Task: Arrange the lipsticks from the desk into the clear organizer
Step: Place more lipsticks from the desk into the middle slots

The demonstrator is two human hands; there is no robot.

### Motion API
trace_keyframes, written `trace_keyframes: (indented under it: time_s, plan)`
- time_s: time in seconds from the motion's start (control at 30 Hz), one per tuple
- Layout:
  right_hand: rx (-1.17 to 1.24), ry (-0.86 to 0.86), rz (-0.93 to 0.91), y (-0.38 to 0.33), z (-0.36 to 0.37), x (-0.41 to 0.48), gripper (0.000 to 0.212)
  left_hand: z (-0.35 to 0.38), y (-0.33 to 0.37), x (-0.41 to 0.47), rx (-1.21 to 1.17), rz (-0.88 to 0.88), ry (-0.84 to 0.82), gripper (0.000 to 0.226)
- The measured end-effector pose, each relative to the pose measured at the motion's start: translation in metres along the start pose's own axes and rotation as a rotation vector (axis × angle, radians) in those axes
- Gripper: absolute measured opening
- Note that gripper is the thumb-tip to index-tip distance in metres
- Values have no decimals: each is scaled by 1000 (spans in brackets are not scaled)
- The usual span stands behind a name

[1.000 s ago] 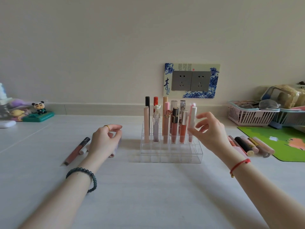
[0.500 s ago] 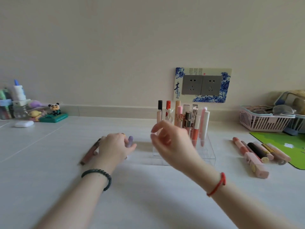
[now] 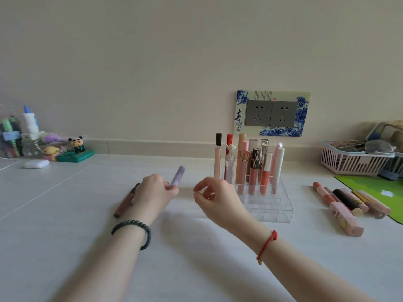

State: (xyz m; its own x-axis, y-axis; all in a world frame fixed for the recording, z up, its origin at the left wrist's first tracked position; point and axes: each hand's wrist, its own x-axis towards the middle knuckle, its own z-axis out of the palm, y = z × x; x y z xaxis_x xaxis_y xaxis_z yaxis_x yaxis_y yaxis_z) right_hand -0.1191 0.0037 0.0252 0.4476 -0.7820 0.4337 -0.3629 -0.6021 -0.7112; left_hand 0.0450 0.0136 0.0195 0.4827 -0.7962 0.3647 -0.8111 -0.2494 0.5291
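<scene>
Left hand [image 3: 152,192] pinches a lilac lipstick [image 3: 177,177], its tip tilted up. Right hand [image 3: 214,199] is just beside it, fingers loosely curled; on my feed it looks empty. Clear organizer [image 3: 272,211] sits toward the desk's back edge with tubes upright in its rear rows. Loose lipsticks [image 3: 349,201] lie toward the right edge.

We log bright, soft, even daylight with no hard glare. A faint, blurry shadow lies on the desk [image 3: 65,236] left of the right hand [image 3: 216,201] and its forearm, so we read light from the right. Small highlights on the clear organizer [image 3: 274,212] walls. Detail is soft and compression-smeared overall. The lilac lipstick [image 3: 178,176] in the left hand [image 3: 152,195] is slightly blurred. Wide-angle bend at the edges: skirting [image 3: 152,147] curves, basket [image 3: 353,162] far right looks stretched. Upper corners a bit darker.
</scene>
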Motion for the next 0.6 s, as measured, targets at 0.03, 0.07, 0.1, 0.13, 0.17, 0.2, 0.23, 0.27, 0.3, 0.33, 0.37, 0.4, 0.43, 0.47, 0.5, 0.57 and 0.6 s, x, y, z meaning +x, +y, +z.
trace_keyframes:
  time_s: [0.03,0.07,0.1,0.13,0.17,0.2,0.23,0.27,0.3,0.33,0.37,0.4,0.43,0.47,0.5,0.57,0.6]
  plan:
    - [28,14,10,0,-2,0,13,-3,1,1,-103,4,21,48]
    - [56,32,17,-1,-5,0,13,-5,4,1,-213,24,57,42]
    - [83,58,18,-1,-9,1,14,-6,8,0,-326,60,94,31]
    - [107,92,11,-2,-13,2,17,-7,14,-2,-430,110,113,20]
    - [129,137,-1,-3,-17,3,20,-7,20,-4,-507,176,105,12]
    - [150,186,-12,-4,-22,4,23,-7,26,-6,-556,251,79,9]
    - [167,230,-22,-6,-27,6,25,-6,31,-9,-589,322,46,8]
    - [180,265,-33,-7,-32,7,27,-4,35,-12,-613,374,12,9]
    - [192,291,-46,-8,-37,8,26,-3,40,-15,-633,406,-21,9]
    - [204,307,-59,-9,-40,9,24,-1,44,-18,-651,420,-50,8]
    - [209,313,-71,-9,-43,9,19,0,47,-21,-664,423,-75,9]
    - [207,307,-83,-9,-45,9,15,2,50,-24,-670,422,-93,9]
    - [199,291,-95,-8,-47,9,11,3,52,-25,-665,419,-105,9]
    - [189,270,-103,-7,-49,8,10,4,54,-27,-655,415,-110,9]
    - [178,244,-106,-6,-50,9,11,4,56,-28,-643,407,-110,9]
    - [148,205,-100,-2,-52,10,13,5,59,-30,-625,383,-90,10]
    - [140,200,-100,1,-53,11,14,6,61,-30,-618,369,-71,10]
